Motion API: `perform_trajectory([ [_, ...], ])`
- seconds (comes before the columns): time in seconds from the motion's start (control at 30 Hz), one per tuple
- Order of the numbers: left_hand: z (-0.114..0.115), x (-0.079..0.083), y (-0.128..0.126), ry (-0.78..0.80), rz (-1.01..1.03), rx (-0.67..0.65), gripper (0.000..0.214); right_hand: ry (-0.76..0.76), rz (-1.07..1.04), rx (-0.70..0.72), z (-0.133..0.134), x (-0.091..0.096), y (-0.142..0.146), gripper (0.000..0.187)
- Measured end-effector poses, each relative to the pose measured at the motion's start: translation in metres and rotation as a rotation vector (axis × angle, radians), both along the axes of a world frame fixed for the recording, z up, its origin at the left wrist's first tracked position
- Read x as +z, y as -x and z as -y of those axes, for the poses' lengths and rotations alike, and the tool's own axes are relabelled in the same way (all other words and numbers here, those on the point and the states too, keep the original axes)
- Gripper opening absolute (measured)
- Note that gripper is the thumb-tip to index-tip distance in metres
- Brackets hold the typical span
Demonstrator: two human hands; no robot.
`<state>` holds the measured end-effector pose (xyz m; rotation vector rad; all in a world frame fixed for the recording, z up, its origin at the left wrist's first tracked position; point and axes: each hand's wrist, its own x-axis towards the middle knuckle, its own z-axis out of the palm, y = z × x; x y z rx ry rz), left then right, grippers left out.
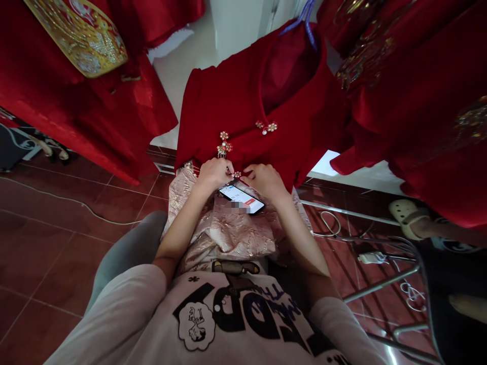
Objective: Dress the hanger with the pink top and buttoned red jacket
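Left hand (213, 175) lay with its fingers curled and bunched, the tips beside a small beaded flower ornament (237, 175); I could not tell from my feed whether they pinched it or the cloth. Right hand (266, 181) sat just across from it, apart from the left, its fingers bent over the red fabric with the tips hidden; again I could not tell if anything was gripped. The ornament sat in the gap between the two, on the lower part of a deep red garment (224, 104), which spread in front of the person with its neck opening turned away toward a blue hanger (308, 25). I noted a tasselled flower cluster (224, 145) just above the left hand and a second flower ornament (267, 126) at the collar edge. Directly below the hands, a phone (243, 195) lay at a slant, screen lit, on shiny pink cloth (228, 230) across the lap. Nearer my viewpoint was the person's pale printed shirt (152, 324). Farther out, I logged a gold-embroidered panel (89, 43) on red clothing at upper left and more red clothing (426, 116) at right. Dark red tiles (41, 233) covered the floor; a pale clog (405, 218) on a foot and metal tubing (380, 285) stood at right.
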<state>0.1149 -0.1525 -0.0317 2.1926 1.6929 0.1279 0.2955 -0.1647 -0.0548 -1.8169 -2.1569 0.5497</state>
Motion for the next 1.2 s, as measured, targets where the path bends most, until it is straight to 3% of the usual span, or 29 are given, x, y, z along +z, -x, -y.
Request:
perform_trajectory([
  [0.13, 0.002, 0.001, -0.001, -0.004, -0.028, -0.015, 0.022, 0.02, -0.122, 0.018, -0.004, -0.01, 0.005, 0.013],
  [0.27, 0.0, -0.004, 0.005, -0.067, -0.047, -0.113, 0.023, 0.011, -0.156, 0.022, -0.006, -0.014, 0.007, 0.01],
  [0.37, -0.004, -0.008, 0.009, -0.118, -0.017, -0.191, 0.018, 0.026, -0.187, 0.014, -0.007, -0.015, 0.008, 0.002],
  [0.57, -0.012, -0.013, 0.013, -0.188, 0.071, -0.254, 0.011, 0.057, -0.25, 0.035, -0.01, -0.012, 0.003, 0.003],
  [0.93, -0.014, -0.016, 0.015, -0.199, 0.267, -0.265, 0.012, 0.064, -0.276, 0.049, -0.009, -0.005, -0.005, 0.006],
  [1.2, -0.017, -0.02, 0.016, -0.19, 0.282, -0.26, 0.01, 0.065, -0.284, 0.073, -0.011, -0.009, -0.006, 0.007],
])
